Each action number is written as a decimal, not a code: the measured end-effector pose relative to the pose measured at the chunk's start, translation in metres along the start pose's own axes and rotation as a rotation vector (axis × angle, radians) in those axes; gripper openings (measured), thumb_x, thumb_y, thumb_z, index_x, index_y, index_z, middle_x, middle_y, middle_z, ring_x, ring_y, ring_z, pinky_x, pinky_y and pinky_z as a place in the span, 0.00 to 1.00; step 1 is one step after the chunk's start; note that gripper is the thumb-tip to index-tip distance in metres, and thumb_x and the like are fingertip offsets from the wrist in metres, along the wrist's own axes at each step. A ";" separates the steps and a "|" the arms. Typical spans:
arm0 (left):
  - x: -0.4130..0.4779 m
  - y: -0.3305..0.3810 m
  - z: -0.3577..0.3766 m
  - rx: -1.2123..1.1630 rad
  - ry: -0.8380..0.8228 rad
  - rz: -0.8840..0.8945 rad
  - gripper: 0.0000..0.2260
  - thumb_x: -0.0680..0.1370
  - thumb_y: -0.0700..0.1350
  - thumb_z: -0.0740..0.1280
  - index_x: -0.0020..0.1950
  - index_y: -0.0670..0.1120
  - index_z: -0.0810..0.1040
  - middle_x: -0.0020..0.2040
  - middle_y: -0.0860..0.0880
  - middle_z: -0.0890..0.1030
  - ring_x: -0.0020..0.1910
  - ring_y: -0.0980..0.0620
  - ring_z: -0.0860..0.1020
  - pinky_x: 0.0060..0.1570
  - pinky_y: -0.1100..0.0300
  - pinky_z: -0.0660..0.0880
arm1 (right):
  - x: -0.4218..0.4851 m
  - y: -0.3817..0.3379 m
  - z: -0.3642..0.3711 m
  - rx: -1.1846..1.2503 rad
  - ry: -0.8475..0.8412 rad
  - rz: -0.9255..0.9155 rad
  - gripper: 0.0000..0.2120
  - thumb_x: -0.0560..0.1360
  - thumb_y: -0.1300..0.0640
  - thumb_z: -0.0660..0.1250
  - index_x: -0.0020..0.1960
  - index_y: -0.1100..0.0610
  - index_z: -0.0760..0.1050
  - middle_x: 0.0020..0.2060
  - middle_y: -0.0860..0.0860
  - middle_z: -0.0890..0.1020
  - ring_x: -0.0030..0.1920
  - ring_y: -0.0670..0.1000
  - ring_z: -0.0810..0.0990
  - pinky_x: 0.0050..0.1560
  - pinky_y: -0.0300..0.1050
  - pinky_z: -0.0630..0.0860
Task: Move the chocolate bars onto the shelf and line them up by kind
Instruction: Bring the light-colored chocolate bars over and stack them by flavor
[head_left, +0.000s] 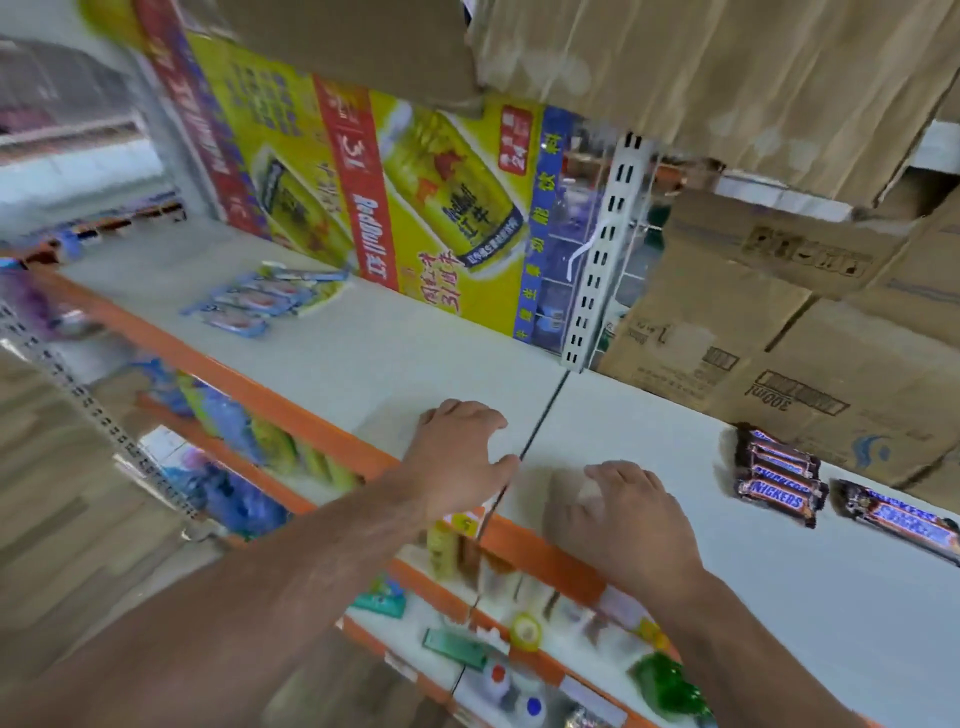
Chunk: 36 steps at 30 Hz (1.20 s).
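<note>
Lying flat, Snickers bars (779, 475) run lengthwise along shelf (415, 353) edge.

Left hand (462, 457) palm down on white shelf (405, 353), fingers loosely spread, beside seam between 2 shelf boards. Right hand (623, 514) palm down just right of seam, fingers relaxed. Snickers bars (779, 480) side by side at right, near cardboard boxes (753, 332); 1 separate Snickers bar (904, 522) just right of them. Blue-wrapped bars (260, 304) far left, before yellow Red Bull carton (395, 208). View blurred.

Left grip (462, 457) and right grip (628, 519) reach forward, palms down, fingers loosely spread.
</note>
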<state>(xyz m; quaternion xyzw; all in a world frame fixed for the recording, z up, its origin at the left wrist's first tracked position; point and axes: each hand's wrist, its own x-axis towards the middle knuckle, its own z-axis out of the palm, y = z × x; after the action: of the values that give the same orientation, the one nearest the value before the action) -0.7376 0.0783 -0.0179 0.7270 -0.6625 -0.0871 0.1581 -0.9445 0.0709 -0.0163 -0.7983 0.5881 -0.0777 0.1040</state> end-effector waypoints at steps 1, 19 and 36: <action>-0.002 -0.018 -0.009 0.001 0.005 -0.003 0.22 0.76 0.60 0.64 0.68 0.55 0.72 0.69 0.56 0.71 0.70 0.52 0.65 0.68 0.55 0.60 | 0.005 -0.017 0.004 -0.019 -0.017 -0.023 0.19 0.75 0.43 0.63 0.63 0.49 0.76 0.63 0.48 0.77 0.65 0.53 0.73 0.63 0.49 0.72; 0.004 -0.259 -0.089 -0.072 0.095 -0.272 0.21 0.77 0.57 0.64 0.69 0.54 0.72 0.67 0.54 0.74 0.69 0.50 0.66 0.68 0.52 0.64 | 0.132 -0.271 0.061 -0.006 -0.116 -0.340 0.25 0.77 0.43 0.61 0.72 0.49 0.69 0.69 0.48 0.72 0.69 0.51 0.69 0.69 0.48 0.67; 0.092 -0.400 -0.136 -0.082 0.064 -0.357 0.15 0.77 0.52 0.63 0.61 0.50 0.78 0.58 0.48 0.80 0.61 0.46 0.74 0.54 0.53 0.75 | 0.280 -0.388 0.108 0.061 -0.174 -0.432 0.22 0.77 0.44 0.61 0.68 0.51 0.72 0.64 0.50 0.75 0.64 0.53 0.73 0.59 0.47 0.73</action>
<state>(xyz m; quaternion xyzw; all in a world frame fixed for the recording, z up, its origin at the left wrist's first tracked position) -0.3077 0.0318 -0.0216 0.8283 -0.5135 -0.1175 0.1908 -0.4766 -0.0776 -0.0203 -0.9057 0.3900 -0.0467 0.1591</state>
